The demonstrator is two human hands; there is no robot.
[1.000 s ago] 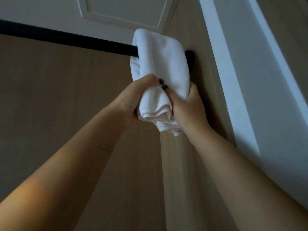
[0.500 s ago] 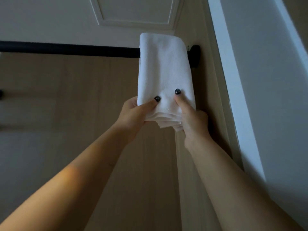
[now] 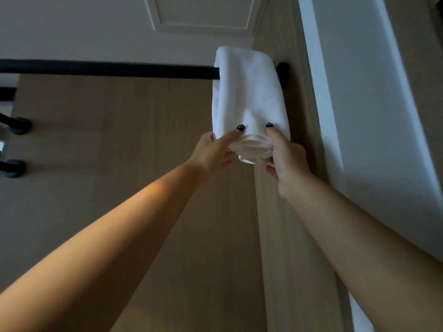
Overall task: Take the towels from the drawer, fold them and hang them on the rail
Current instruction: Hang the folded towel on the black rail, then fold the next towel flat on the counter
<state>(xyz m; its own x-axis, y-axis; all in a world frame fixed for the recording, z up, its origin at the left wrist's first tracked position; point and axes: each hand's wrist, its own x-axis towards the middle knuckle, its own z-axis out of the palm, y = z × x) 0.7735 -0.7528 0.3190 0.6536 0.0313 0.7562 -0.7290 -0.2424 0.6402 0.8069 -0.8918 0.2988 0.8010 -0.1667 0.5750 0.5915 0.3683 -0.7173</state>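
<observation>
A folded white towel (image 3: 249, 92) hangs over the right end of a black rail (image 3: 107, 69), close to the rail's wall mount (image 3: 283, 74). My left hand (image 3: 213, 152) pinches the towel's lower left corner, thumb in front and fingers behind. My right hand (image 3: 285, 156) pinches the lower right corner the same way. The towel's bottom layered edges show between my two hands. No drawer is in view.
A wooden wall panel (image 3: 119, 164) lies behind the rail. A white door frame (image 3: 335, 116) runs down the right side. Two black fittings (image 3: 16, 125) stick out of the wall at the far left. A white panelled ceiling (image 3: 201, 13) is above.
The towel was bunched in both hands a second ago; now it hangs flat and smooth over the rail. My hands have shifted to its bottom corners.
</observation>
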